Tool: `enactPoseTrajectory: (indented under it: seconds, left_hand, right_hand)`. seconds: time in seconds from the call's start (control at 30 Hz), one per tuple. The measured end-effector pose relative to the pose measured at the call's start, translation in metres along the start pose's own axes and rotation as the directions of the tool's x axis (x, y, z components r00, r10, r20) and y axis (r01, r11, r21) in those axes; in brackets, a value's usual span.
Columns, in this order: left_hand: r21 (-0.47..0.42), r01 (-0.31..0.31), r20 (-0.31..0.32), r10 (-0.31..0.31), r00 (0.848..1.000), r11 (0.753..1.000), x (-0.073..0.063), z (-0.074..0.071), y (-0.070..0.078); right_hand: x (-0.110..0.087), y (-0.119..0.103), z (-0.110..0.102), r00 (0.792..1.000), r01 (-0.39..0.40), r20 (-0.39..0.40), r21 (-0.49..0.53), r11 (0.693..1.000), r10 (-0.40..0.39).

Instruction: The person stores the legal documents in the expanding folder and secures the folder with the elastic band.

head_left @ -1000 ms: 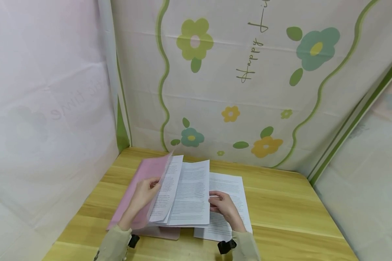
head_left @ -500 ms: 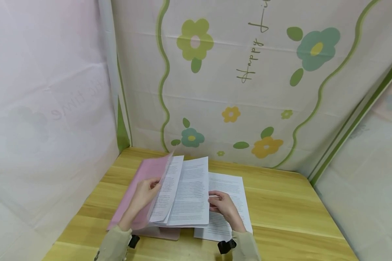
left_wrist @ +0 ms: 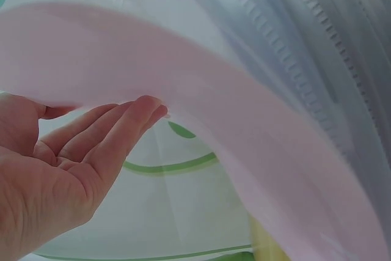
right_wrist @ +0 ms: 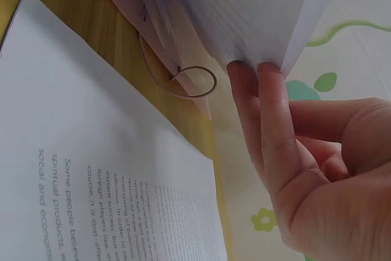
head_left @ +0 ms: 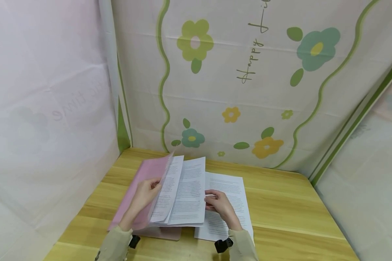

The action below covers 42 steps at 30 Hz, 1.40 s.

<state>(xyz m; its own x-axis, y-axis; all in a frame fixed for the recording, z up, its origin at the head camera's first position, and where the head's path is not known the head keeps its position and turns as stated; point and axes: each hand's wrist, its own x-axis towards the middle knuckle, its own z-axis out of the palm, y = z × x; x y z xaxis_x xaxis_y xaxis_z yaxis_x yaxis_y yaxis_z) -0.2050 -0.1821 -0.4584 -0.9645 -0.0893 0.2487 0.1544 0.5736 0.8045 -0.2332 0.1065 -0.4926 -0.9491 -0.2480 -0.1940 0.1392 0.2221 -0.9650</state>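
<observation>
A pink document folder [head_left: 147,170] lies at the left of the wooden table with its front cover raised. My left hand [head_left: 144,195] pinches that cover's free edge; the left wrist view shows clear ridged pockets [left_wrist: 305,47] behind it. Inside, a printed page [head_left: 167,192] stands partly lifted. My right hand [head_left: 220,206] holds the right edge of a printed sheet of paper [head_left: 190,192], which reaches leftward behind that page. Fingertips at the sheet's edge [right_wrist: 269,22] show in the right wrist view. Under the right hand lies another printed sheet [head_left: 230,192], flat on the table.
An elastic cord loop [right_wrist: 198,82] sticks out from the folder's back cover [head_left: 164,233]. The wooden table [head_left: 281,203] extends to the right. Patterned fabric walls [head_left: 228,83] close in the back and both sides.
My right hand has moved a little to the left, carrying the sheet further toward the folder. The left hand keeps the cover raised in nearly the same place.
</observation>
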Motion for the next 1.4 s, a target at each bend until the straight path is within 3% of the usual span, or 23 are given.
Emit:
enactPoseTrajectory:
  seconds: [0.63,0.9,1.4]
  left_hand:
    - [-0.023,-0.015,0.010,0.015,1.000,1.000,0.002,0.001,-0.001]
    - [-0.006,-0.015,0.000,0.015,1.000,1.000,0.002,0.001,0.000]
    - [0.005,-0.004,-0.002,0.004,1.000,1.000,0.001,0.000,-0.002]
  right_hand:
    - [0.005,-0.001,0.004,1.000,0.011,0.010,0.016,1.000,-0.011]
    - [0.003,-0.001,0.003,1.000,-0.004,-0.030,0.009,1.000,0.004]
    - [0.008,0.000,0.022,1.000,0.020,0.017,0.082,0.996,-0.021]
